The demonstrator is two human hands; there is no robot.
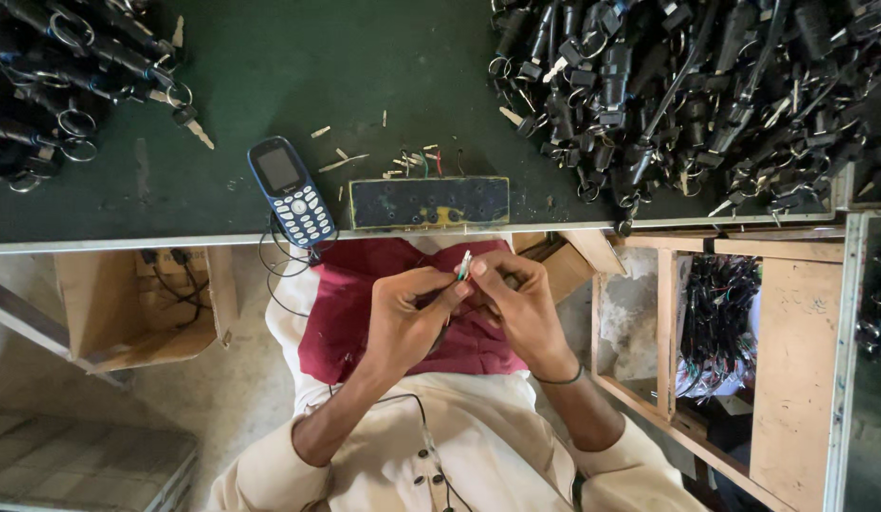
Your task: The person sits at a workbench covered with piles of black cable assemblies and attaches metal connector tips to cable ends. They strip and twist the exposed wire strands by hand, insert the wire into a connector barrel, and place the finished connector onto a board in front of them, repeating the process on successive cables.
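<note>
Both hands, left hand [409, 318] and right hand [521, 301], pinch thin wires [464, 266] together.

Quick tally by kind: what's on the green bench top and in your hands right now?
Phone: 1
Drilled metal block: 1
Heaps of black keyed parts: 2, left and right
Wire bundle pinched between left hand and right hand: 1
Total: 5

Counter [270, 66]: matt dark green cloth-like cover, scuffed, pale metal edge. Locks [687, 85]: glossy black plastic, bright metal rings and keys. Phone [292, 192]: smooth blue plastic. Shelf [791, 360]: raw, rough wood. Lap cloth [365, 284]: matt maroon fabric. Box [109, 303]: plain cardboard.
</note>
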